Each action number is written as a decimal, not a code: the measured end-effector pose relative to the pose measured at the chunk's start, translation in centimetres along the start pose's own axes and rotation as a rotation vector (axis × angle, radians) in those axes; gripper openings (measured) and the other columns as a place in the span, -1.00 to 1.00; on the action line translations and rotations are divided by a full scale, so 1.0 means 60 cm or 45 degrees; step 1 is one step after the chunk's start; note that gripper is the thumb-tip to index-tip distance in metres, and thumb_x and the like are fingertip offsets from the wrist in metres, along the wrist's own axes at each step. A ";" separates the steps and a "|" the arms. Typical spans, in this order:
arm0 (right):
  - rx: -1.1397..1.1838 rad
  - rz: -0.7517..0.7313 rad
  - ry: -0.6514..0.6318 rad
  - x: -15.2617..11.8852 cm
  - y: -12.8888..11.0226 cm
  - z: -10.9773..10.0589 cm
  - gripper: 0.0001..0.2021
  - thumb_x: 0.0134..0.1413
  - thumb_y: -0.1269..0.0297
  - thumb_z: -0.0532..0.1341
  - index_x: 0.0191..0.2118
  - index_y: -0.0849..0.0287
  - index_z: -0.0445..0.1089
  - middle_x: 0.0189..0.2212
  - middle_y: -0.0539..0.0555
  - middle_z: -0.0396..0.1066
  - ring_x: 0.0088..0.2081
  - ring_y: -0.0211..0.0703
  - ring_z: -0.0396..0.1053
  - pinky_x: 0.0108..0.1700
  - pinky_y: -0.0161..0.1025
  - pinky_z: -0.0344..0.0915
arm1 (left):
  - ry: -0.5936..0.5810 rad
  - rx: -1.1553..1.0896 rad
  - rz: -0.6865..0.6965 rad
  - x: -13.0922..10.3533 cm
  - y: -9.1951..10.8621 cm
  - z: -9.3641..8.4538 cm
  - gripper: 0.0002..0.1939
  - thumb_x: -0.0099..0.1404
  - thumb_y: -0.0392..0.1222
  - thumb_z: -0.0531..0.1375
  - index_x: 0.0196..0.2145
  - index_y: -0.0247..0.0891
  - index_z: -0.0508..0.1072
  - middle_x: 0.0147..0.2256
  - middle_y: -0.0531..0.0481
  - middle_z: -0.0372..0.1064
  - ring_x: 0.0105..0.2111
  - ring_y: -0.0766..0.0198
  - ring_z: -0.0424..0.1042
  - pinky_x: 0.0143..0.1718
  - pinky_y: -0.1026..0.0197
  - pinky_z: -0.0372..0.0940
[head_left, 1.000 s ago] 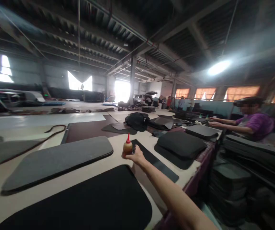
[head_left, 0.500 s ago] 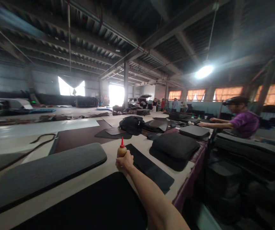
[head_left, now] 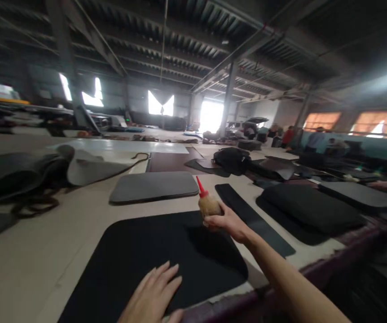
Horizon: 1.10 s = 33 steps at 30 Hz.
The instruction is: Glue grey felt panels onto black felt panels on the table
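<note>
Over the far right part of the black mat [head_left: 146,242], held clear of the surface [head_left: 59,233]: bottle [head_left: 208,207], gripped in fingers [head_left: 215,220] of right hand [head_left: 231,223]; at near edge, left hand [head_left: 153,294] apparently resting on mat, fingers outstretched and slightly parted, gripping nothing visible; stage judged early: bottle in hand, mat laid flat, no trace of contents seen on mat; remaining extent impossible to tell; red nozzle [head_left: 200,187] pointing up and leftward; long axis tilted off upright, base lower and to right.
</note>
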State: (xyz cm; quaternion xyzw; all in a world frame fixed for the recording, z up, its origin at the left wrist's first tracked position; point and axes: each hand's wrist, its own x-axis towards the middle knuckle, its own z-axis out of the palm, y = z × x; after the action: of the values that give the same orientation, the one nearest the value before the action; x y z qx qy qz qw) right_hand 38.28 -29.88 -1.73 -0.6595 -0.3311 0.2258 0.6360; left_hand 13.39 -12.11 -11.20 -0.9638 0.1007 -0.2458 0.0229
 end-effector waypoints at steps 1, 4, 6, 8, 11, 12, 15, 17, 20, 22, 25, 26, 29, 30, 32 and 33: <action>-0.076 0.037 0.005 -0.012 0.001 0.002 -0.35 -0.20 0.13 0.46 0.04 0.18 0.26 -0.19 0.08 0.40 -0.28 -0.10 0.42 -0.30 -0.22 0.37 | -0.026 -0.040 -0.057 0.000 0.009 -0.011 -0.54 0.35 -0.05 0.22 0.18 -0.09 0.38 0.23 -0.01 0.24 0.18 -0.02 0.34 0.11 -0.12 0.44; -0.293 0.089 0.012 -0.036 0.002 0.007 -0.35 -0.17 0.10 0.48 0.01 0.13 0.20 -0.11 0.11 0.37 -0.22 -0.03 0.44 -0.30 -0.19 0.40 | -0.190 -0.243 -0.249 0.008 0.035 -0.043 -0.54 0.35 -0.09 0.21 0.19 -0.08 0.35 0.27 0.01 0.19 0.26 -0.03 0.23 0.23 -0.25 0.30; -0.378 0.084 -0.016 -0.045 0.000 0.010 -0.39 -0.15 0.08 0.48 -0.04 0.14 0.21 -0.14 0.11 0.37 -0.21 -0.03 0.44 -0.30 -0.20 0.40 | -0.307 -0.375 -0.362 0.015 0.046 -0.058 -0.53 0.36 -0.11 0.22 0.21 -0.07 0.33 0.29 0.02 0.15 0.31 -0.01 0.14 0.32 -0.29 0.17; -0.401 0.078 -0.060 -0.051 -0.006 0.012 -0.42 -0.14 0.06 0.48 -0.07 0.16 0.25 -0.17 0.11 0.38 -0.24 -0.04 0.44 -0.30 -0.20 0.40 | -0.365 -0.458 -0.429 0.019 0.051 -0.066 -0.51 0.36 -0.12 0.23 0.21 -0.09 0.32 0.31 0.02 0.13 0.34 0.02 0.07 0.38 -0.28 0.06; -0.313 0.132 -0.115 -0.056 -0.016 0.018 -0.38 -0.15 0.02 0.49 -0.01 0.14 0.30 -0.15 0.10 0.41 -0.30 -0.09 0.43 -0.31 -0.20 0.41 | -0.354 -0.540 -0.461 0.019 0.052 -0.068 -0.51 0.36 -0.11 0.24 0.22 -0.10 0.32 0.31 0.03 0.12 0.35 0.06 0.03 0.42 -0.22 -0.02; -0.282 0.150 -0.113 -0.058 -0.019 0.020 -0.35 -0.16 0.01 0.49 0.02 0.13 0.30 -0.13 0.10 0.41 -0.30 -0.10 0.43 -0.32 -0.21 0.41 | -0.336 -0.566 -0.463 0.018 0.052 -0.067 -0.51 0.36 -0.09 0.24 0.21 -0.10 0.32 0.31 0.04 0.13 0.35 0.07 0.02 0.42 -0.21 -0.03; -0.208 0.143 -0.061 -0.062 -0.018 0.027 -0.31 -0.18 -0.02 0.51 0.06 0.11 0.31 -0.10 0.10 0.42 -0.28 -0.08 0.45 -0.31 -0.22 0.42 | -0.295 -0.608 -0.449 0.015 0.051 -0.063 -0.52 0.39 -0.02 0.22 0.21 -0.10 0.32 0.29 0.04 0.16 0.35 0.08 0.02 0.42 -0.19 -0.05; -0.151 0.117 -0.018 -0.064 -0.014 0.032 -0.31 -0.19 -0.02 0.52 0.06 0.09 0.31 -0.11 0.10 0.43 -0.23 -0.04 0.46 -0.28 -0.22 0.43 | -0.269 -0.608 -0.422 0.015 0.051 -0.060 -0.53 0.39 0.01 0.22 0.20 -0.13 0.32 0.29 0.00 0.17 0.35 0.07 0.02 0.41 -0.18 -0.04; -0.029 0.091 0.066 -0.068 -0.014 0.044 -0.36 -0.22 0.02 0.53 0.00 0.05 0.35 -0.18 0.07 0.46 -0.24 -0.04 0.48 -0.25 -0.21 0.45 | -0.221 -0.595 -0.387 0.015 0.052 -0.059 -0.55 0.39 0.01 0.22 0.16 -0.17 0.34 0.27 -0.06 0.19 0.33 0.04 0.06 0.39 -0.18 -0.01; 0.062 0.093 0.063 -0.070 -0.020 0.057 -0.46 -0.19 0.02 0.51 -0.07 0.05 0.40 -0.20 0.09 0.48 -0.24 0.00 0.49 -0.22 -0.17 0.47 | -0.208 -0.575 -0.374 0.016 0.052 -0.060 -0.57 0.39 0.01 0.22 0.14 -0.18 0.36 0.25 -0.08 0.21 0.31 0.02 0.10 0.37 -0.19 0.04; 0.158 0.140 -0.066 -0.071 -0.032 0.083 -0.60 -0.09 -0.03 0.43 -0.17 0.07 0.46 -0.18 0.19 0.51 -0.19 0.14 0.50 -0.15 -0.04 0.48 | -0.208 -0.539 -0.348 0.017 0.051 -0.059 -0.57 0.40 0.03 0.22 0.13 -0.20 0.36 0.24 -0.09 0.24 0.28 0.03 0.15 0.33 -0.16 0.11; 0.173 0.154 -0.121 -0.071 -0.035 0.093 -0.60 -0.09 -0.06 0.42 -0.20 0.08 0.47 -0.20 0.21 0.52 -0.19 0.18 0.50 -0.14 -0.02 0.48 | -0.215 -0.531 -0.344 0.017 0.051 -0.058 -0.56 0.40 0.04 0.21 0.14 -0.21 0.36 0.24 -0.10 0.24 0.28 0.03 0.15 0.33 -0.15 0.12; 0.202 0.139 -0.215 -0.070 -0.037 0.122 -0.59 -0.15 -0.03 0.46 -0.22 0.07 0.46 -0.21 0.17 0.51 -0.18 0.15 0.50 -0.14 -0.06 0.47 | -0.248 -0.528 -0.354 0.017 0.050 -0.057 -0.53 0.42 0.05 0.19 0.16 -0.23 0.35 0.26 -0.10 0.21 0.30 0.02 0.12 0.35 -0.15 0.09; 0.205 0.119 -0.232 -0.070 -0.035 0.131 -0.57 -0.16 0.00 0.48 -0.19 0.06 0.44 -0.21 0.13 0.51 -0.18 0.09 0.49 -0.15 -0.11 0.46 | -0.260 -0.535 -0.361 0.017 0.051 -0.056 -0.52 0.42 0.06 0.19 0.17 -0.23 0.34 0.26 -0.10 0.20 0.31 0.02 0.10 0.36 -0.15 0.07; 0.174 0.060 -0.259 -0.068 -0.033 0.148 -0.54 -0.13 0.03 0.49 -0.12 0.05 0.40 -0.22 0.05 0.47 -0.22 -0.04 0.46 -0.18 -0.21 0.43 | -0.269 -0.555 -0.380 0.017 0.052 -0.056 -0.51 0.42 0.08 0.19 0.18 -0.22 0.34 0.28 -0.09 0.18 0.33 0.04 0.06 0.39 -0.14 0.01; 0.124 0.024 -0.279 -0.067 -0.032 0.157 -0.52 -0.11 0.02 0.48 -0.09 0.04 0.37 -0.24 0.02 0.46 -0.25 -0.09 0.44 -0.21 -0.24 0.42 | -0.263 -0.563 -0.385 0.016 0.053 -0.055 -0.51 0.42 0.08 0.19 0.18 -0.22 0.33 0.28 -0.09 0.17 0.34 0.05 0.05 0.40 -0.13 -0.02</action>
State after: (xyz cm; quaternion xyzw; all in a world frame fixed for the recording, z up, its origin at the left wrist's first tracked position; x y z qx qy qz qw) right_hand 28.53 -26.35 -1.14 -0.6022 -0.3808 0.3184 0.6253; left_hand 12.06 -15.40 -8.12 -0.9694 0.0039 -0.1191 -0.2146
